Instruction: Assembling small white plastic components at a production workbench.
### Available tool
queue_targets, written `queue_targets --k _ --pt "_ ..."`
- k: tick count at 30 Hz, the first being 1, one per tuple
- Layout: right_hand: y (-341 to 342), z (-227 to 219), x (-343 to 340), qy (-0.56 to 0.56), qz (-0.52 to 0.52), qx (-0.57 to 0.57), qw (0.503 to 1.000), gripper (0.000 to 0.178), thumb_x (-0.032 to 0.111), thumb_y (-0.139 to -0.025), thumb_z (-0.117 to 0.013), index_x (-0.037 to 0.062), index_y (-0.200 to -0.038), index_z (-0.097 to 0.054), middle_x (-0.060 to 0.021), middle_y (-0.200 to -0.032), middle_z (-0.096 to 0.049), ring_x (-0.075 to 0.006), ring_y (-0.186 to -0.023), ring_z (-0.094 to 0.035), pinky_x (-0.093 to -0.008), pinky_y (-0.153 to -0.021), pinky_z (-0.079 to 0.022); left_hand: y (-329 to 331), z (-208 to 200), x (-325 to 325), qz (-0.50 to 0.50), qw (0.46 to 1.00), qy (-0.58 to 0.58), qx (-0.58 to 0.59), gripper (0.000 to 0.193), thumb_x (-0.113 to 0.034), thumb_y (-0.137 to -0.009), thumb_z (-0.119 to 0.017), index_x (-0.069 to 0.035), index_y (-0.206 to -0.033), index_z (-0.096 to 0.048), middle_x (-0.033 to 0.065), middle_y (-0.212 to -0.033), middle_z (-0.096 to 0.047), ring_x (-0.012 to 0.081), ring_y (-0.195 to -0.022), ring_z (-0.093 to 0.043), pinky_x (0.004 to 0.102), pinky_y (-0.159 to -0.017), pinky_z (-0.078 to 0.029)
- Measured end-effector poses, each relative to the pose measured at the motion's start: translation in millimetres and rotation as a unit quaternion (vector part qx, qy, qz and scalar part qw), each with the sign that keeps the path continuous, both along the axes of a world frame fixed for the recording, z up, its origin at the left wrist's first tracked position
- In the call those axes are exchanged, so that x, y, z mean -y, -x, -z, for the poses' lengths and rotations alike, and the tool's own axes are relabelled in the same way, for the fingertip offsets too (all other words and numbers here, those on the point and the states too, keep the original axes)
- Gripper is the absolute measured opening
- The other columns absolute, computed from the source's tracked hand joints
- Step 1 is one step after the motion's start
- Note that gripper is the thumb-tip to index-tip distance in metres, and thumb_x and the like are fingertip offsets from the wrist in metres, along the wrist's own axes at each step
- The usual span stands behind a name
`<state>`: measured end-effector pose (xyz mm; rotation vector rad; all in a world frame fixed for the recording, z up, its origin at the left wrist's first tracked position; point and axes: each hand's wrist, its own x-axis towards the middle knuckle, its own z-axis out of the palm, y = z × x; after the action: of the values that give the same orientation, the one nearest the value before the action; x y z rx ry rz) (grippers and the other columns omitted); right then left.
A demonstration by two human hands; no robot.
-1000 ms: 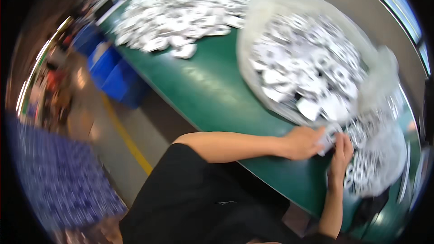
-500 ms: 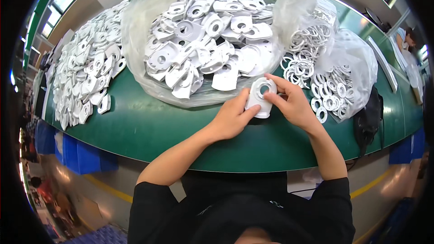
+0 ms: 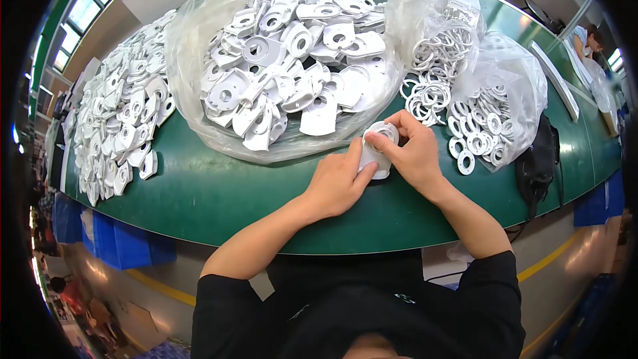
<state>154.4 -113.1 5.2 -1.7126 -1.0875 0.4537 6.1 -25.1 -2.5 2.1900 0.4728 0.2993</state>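
Observation:
Both my hands meet over the green table (image 3: 219, 193), gripping one white plastic part (image 3: 376, 153) with a round collar on top. My left hand (image 3: 339, 183) holds its lower edge from the left. My right hand (image 3: 412, 149) presses on the collar from the right, where a white ring (image 3: 384, 133) sits. Just beyond them lies a clear plastic bag (image 3: 199, 40) heaped with more of the same white flat parts (image 3: 292, 66). To the right, smaller clear bags hold many white rings (image 3: 478, 123).
A loose spread of white parts (image 3: 119, 126) covers the table's left end. A black pouch (image 3: 535, 166) hangs at the right edge. Blue bins (image 3: 119, 246) stand under the table on the left. Another person (image 3: 588, 43) is at the far right.
A second ago the view swung across the table's end; it now looks straight down. My hands stay together on the white part, with the right fingers shifted onto its collar.

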Motion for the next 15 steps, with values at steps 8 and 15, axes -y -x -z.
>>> queue_targets --k 8,15 --pt "-27 -17 1 0.031 -0.137 -0.051 0.989 0.037 0.008 -0.086 -0.066 -0.0028 -0.120 -0.057 -0.0047 -0.082 -0.066 -0.0072 -0.077 -0.060 -0.0232 -0.069 -0.048 -1 11 -21 0.043 0.949 0.298 0.093 0.036 -0.022 -0.093 -0.051 0.002 -0.119 -0.044 0.0125 -0.097 -0.061 0.0187 -0.082 -0.057 0.0360 -0.069 -0.044" --pt "-13 4 -4 -0.024 -0.075 -0.170 0.982 0.023 0.013 -0.092 -0.059 -0.0015 -0.110 -0.060 -0.0013 -0.079 -0.062 -0.0047 -0.072 -0.055 -0.0203 -0.067 -0.043 -4 11 -4 0.002 0.988 0.124 0.094 0.035 -0.024 -0.092 -0.049 0.002 -0.115 -0.044 0.0215 -0.089 -0.063 0.0357 -0.080 -0.062 0.0447 -0.069 -0.044"
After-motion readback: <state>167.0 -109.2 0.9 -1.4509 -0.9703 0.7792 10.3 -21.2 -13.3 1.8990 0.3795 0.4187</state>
